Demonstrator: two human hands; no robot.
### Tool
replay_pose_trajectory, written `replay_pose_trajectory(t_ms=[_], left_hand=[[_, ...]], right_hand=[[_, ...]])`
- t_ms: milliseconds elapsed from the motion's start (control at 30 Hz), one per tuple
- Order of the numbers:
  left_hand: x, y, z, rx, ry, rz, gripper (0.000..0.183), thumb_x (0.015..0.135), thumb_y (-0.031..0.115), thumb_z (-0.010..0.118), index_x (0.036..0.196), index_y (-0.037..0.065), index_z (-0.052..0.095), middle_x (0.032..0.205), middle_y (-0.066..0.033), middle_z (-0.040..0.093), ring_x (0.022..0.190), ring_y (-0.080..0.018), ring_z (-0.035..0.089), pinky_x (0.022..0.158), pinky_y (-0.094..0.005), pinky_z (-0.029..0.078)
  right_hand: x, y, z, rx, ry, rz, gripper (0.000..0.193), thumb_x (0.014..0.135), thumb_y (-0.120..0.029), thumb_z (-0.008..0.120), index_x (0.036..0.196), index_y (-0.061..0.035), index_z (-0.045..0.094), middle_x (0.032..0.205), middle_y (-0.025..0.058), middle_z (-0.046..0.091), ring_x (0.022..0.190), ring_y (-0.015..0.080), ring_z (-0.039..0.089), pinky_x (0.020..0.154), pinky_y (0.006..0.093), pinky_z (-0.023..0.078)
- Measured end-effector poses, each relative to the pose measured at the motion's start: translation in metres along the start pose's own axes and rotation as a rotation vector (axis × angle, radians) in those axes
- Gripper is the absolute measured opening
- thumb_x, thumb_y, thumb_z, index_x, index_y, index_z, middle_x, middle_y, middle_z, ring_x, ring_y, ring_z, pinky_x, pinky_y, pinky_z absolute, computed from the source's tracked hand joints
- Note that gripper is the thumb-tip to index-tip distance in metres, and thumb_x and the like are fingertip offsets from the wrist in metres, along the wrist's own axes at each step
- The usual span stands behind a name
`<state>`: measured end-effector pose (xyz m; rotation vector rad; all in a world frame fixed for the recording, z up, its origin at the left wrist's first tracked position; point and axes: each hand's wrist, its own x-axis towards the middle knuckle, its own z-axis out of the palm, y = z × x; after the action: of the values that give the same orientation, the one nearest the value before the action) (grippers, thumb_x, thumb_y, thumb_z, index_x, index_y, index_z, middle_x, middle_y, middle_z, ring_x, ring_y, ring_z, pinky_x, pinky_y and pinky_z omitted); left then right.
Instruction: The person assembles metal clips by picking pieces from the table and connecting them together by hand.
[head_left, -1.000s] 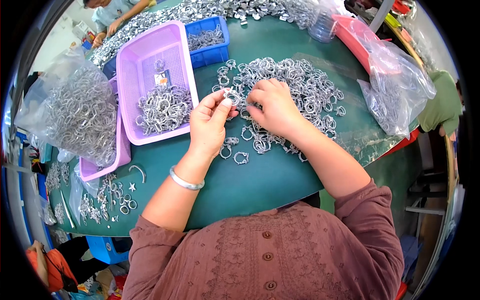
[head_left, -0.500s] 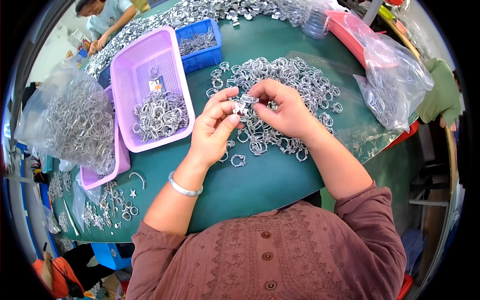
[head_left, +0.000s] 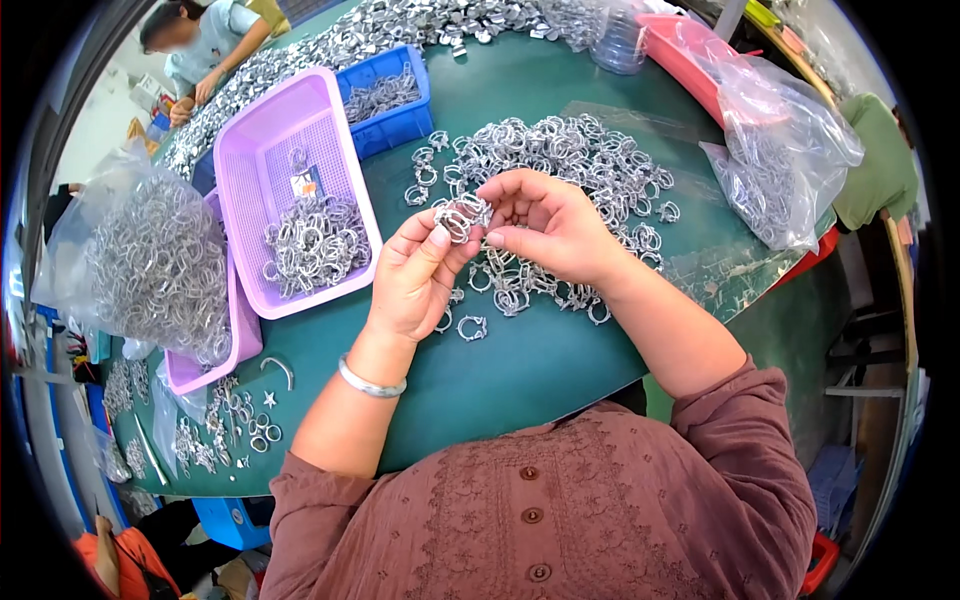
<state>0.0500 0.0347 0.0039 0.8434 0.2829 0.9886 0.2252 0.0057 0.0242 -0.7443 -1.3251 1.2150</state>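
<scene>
Between my two hands, above the green table (head_left: 420, 390), is a small bunch of silver metal rings (head_left: 462, 216). My left hand (head_left: 408, 288) pinches them between thumb and fingers; a pale bangle circles its wrist. My right hand (head_left: 560, 232) has its curled fingers and thumb at the bunch's right side, gripping its edge. I cannot make out how many rings are held. Just beyond and under the hands spreads a loose pile of similar open rings (head_left: 610, 165). One single ring (head_left: 472, 327) lies apart near my left wrist.
Left stands a purple basket (head_left: 233, 190) with rings inside, beside a blue tray (head_left: 426, 115) of metal pieces. A bulging plastic bag (head_left: 150, 265) sits farther left. Small samples (head_left: 262, 432) lie near the left edge. A pink tray (head_left: 680, 65) and bag (head_left: 775, 190) stand right. A co-worker (head_left: 210, 50) sits far left.
The star-shaped piece seen in my left fingers has given way to a view of ring loops. Both hands have drawn slightly down and left, and the right fingers have curled round more.
</scene>
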Motion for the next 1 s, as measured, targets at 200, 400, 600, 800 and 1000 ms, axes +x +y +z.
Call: replay_pose_trajectory(t_ms=[200, 400, 600, 800, 1000], left_hand=[[-0.001, -0.005, -0.001, -0.068, 0.0, -0.077, 0.019, 0.088, 0.008, 0.047, 0.104, 0.0, 0.052, 0.101, -0.0105, 0.058, 0.09, -0.0171, 0.058, 0.08, -0.0285, 0.049], [0.0, -0.002, 0.004, 0.021, 0.059, -0.042, 0.021, 0.088, 0.008, 0.047, 0.107, -0.001, 0.051, 0.109, -0.0119, 0.055, 0.09, -0.0169, 0.057, 0.079, -0.0285, 0.049], [-0.002, -0.001, 0.009, 0.105, 0.04, -0.008, 0.021, 0.088, 0.007, 0.046, 0.106, -0.002, 0.051, 0.107, -0.0116, 0.055, 0.089, -0.0179, 0.058, 0.076, -0.0284, 0.05], [-0.002, -0.002, 0.01, 0.213, 0.158, -0.024, 0.017, 0.087, 0.006, 0.047, 0.102, -0.002, 0.051, 0.094, -0.0095, 0.058, 0.082, -0.0176, 0.06, 0.072, -0.0271, 0.051], [-0.002, -0.001, 0.011, 0.264, 0.204, -0.037, 0.018, 0.087, 0.006, 0.048, 0.102, -0.003, 0.051, 0.093, -0.0097, 0.058, 0.08, -0.0171, 0.06, 0.069, -0.0259, 0.051]], right_hand=[[-0.001, 0.006, 0.0, -0.055, 0.028, 0.007, 0.025, 0.075, -0.001, 0.061, 0.099, -0.0002, 0.053, 0.091, 0.0028, 0.055, 0.077, 0.006, 0.052, 0.064, 0.0195, 0.044], [-0.001, -0.002, -0.002, -0.189, 0.059, -0.069, 0.026, 0.076, 0.001, 0.059, 0.1, -0.0014, 0.048, 0.1, 0.0048, 0.053, 0.083, 0.0087, 0.052, 0.072, 0.024, 0.044], [0.001, -0.003, 0.006, 0.086, 0.132, -0.067, 0.025, 0.077, -0.001, 0.06, 0.099, -0.0011, 0.048, 0.093, 0.0059, 0.054, 0.068, 0.0075, 0.052, 0.061, 0.0197, 0.044], [0.002, -0.005, -0.002, 0.004, 0.197, 0.299, 0.019, 0.078, -0.008, 0.063, 0.092, -0.0025, 0.052, 0.073, 0.0004, 0.055, 0.059, 0.0057, 0.051, 0.05, 0.0176, 0.04], [0.003, -0.005, -0.001, 0.116, 0.174, 0.289, 0.022, 0.076, -0.008, 0.064, 0.09, 0.0027, 0.05, 0.071, 0.0055, 0.057, 0.057, 0.0092, 0.055, 0.048, 0.0202, 0.045]])
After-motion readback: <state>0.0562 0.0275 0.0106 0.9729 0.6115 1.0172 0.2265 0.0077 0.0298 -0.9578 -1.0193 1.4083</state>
